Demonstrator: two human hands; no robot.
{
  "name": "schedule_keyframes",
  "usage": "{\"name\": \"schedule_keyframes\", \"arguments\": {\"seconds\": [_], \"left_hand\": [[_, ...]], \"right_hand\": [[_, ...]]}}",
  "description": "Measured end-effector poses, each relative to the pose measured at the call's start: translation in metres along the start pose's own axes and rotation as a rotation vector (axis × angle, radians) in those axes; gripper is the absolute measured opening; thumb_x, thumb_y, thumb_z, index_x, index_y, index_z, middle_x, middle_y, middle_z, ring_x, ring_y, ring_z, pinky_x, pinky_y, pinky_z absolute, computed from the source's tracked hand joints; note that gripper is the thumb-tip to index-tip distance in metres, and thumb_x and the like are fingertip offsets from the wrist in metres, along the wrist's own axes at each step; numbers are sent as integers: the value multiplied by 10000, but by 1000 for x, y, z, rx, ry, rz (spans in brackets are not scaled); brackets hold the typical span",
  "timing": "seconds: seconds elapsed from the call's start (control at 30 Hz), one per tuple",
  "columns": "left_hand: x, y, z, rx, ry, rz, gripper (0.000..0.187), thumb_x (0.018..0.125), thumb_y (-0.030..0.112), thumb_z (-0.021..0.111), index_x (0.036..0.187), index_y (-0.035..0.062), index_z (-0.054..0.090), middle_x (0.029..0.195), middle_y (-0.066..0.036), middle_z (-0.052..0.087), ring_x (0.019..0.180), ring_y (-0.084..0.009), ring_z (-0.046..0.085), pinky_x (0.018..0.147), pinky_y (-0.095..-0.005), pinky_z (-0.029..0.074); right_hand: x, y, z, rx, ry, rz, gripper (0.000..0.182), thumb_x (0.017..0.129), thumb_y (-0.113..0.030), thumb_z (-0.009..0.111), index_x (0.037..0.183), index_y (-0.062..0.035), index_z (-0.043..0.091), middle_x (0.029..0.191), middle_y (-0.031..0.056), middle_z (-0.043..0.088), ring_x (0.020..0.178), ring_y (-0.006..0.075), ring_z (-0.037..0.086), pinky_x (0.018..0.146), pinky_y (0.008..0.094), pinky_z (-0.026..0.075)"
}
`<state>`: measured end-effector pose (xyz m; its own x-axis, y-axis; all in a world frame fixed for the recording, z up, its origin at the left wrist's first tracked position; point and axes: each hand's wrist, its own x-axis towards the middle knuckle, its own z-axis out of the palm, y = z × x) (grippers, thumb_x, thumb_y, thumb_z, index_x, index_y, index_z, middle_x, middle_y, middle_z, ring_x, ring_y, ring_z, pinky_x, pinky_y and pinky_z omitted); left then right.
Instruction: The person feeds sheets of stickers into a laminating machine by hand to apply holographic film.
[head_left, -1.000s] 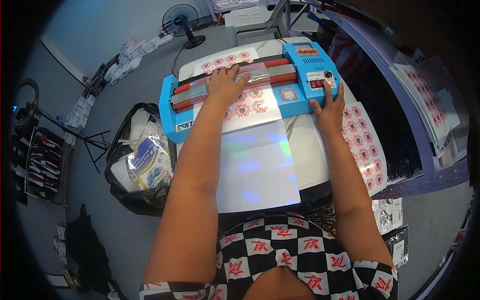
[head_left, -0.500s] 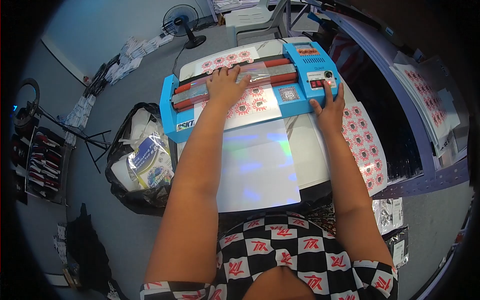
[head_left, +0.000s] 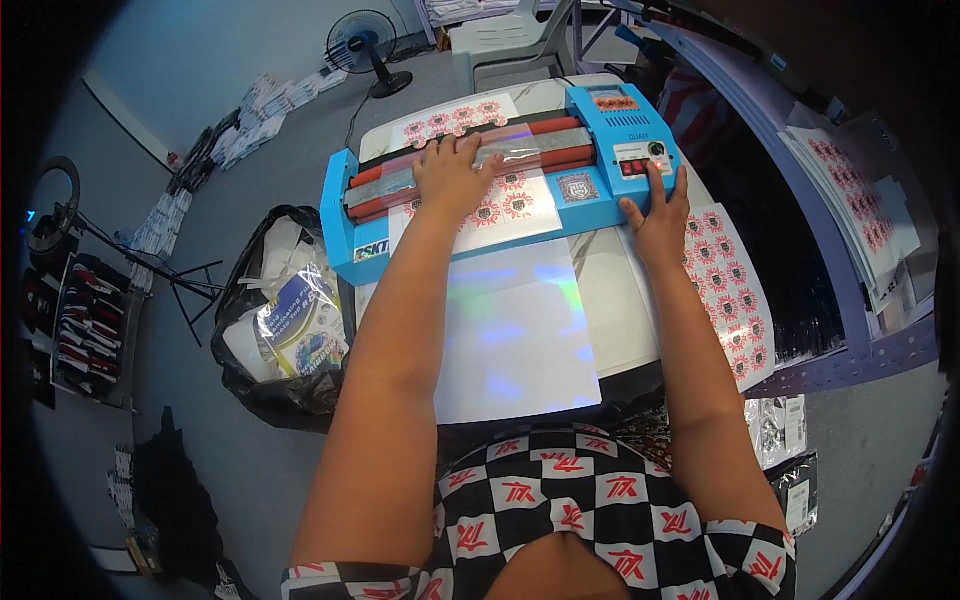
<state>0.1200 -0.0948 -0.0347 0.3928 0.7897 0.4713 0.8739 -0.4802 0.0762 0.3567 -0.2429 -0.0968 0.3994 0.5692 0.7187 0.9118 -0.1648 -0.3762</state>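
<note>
A blue laminating machine (head_left: 550, 212) with red rollers (head_left: 567, 157) stands before me. A white sheet printed with red and black stickers (head_left: 517, 205) lies in its front, and a clear film (head_left: 515, 146) covers the roller area. My left hand (head_left: 453, 180) rests flat on the film with its fingers spread. On the machine's right end, my right hand (head_left: 660, 222) has its index finger on the red switches of the control panel (head_left: 643, 163). Its thumb is at the machine's front edge, its other fingers apart. My left hand and forearm hide part of the sheet.
A shiny holographic sheet (head_left: 515, 340) lies on the white table (head_left: 622, 310) nearest me. At right is another sticker sheet (head_left: 722, 290). A black bag (head_left: 268, 398) with packaging stands left; a fan (head_left: 375, 60) and chair (head_left: 505, 42) are behind.
The sticker sheet has slid very slightly away from me, toward the rollers. Both hands stay in nearly the same places.
</note>
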Motion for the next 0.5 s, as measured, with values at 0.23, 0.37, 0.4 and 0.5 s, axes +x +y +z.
{"name": "schedule_keyframes", "arguments": {"seconds": [0.23,0.37,0.4,0.5], "left_hand": [[-2,1,0,8,21,6,526,793,557,419,1193,222,492,1244,-127,437,1182,-293,358,937,-495,251],[-3,0,4,18,47,18,519,794,552,426,1189,222,495,1244,-126,436,1183,-290,355,938,-499,248],[-4,0,3,9,43,16,518,794,550,427,1189,222,494,1245,-126,434,1185,-289,352,939,-501,246],[-5,1,0,-6,34,10,517,795,548,428,1192,222,490,1248,-125,430,1189,-286,346,938,-507,242]], "right_hand": [[0,1,0,-3,12,-15,613,729,-495,574,1255,-240,390,1352,224,183,1112,412,349,913,465,331],[0,1,1,1,25,-31,610,732,-492,573,1254,-234,391,1349,229,190,1095,413,361,905,466,335],[0,1,0,6,26,-34,610,733,-491,573,1254,-232,390,1349,230,192,1092,413,363,903,467,335],[0,1,1,0,20,-24,612,734,-492,572,1256,-231,387,1346,231,199,1088,416,365,902,469,335]]}}
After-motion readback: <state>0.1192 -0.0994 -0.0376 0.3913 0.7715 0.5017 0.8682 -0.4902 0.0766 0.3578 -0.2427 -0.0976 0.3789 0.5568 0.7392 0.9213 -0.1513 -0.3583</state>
